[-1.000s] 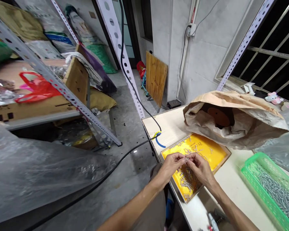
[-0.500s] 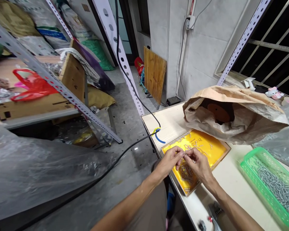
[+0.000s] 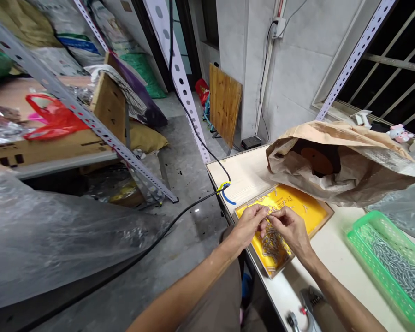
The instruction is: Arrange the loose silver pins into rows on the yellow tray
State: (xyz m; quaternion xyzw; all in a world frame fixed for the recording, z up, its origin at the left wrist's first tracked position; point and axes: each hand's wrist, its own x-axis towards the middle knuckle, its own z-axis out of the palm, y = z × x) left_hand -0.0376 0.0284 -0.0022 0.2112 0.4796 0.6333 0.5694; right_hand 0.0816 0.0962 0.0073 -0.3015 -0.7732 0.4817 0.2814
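Observation:
Above a shallow yellow-lined tray [image 3: 314, 208], my left hand [image 3: 251, 224] and my right hand [image 3: 290, 228] meet with their fingertips pinched together. Something small sits between the fingers of both hands, too small and covered to name. Under the hands, a heap of small metal pins or screws [image 3: 272, 245] lies in the near part of the tray, and a few more are scattered toward its far edge. To the right, a green plastic basket [image 3: 361, 220] holds many similar silvery metal pieces.
A crumpled brown paper bag [image 3: 363, 184] stands open behind the tray. A black cable [image 3: 186, 213] with yellow and blue ties crosses the table's left corner. A metal tool with a red part [image 3: 303, 311] lies near the front edge. Perforated shelf posts [image 3: 183, 85] rise behind.
The view has shifted slightly. Both hands stay together over the tray, fingers a little rearranged, and more of the metal heap shows beneath them.

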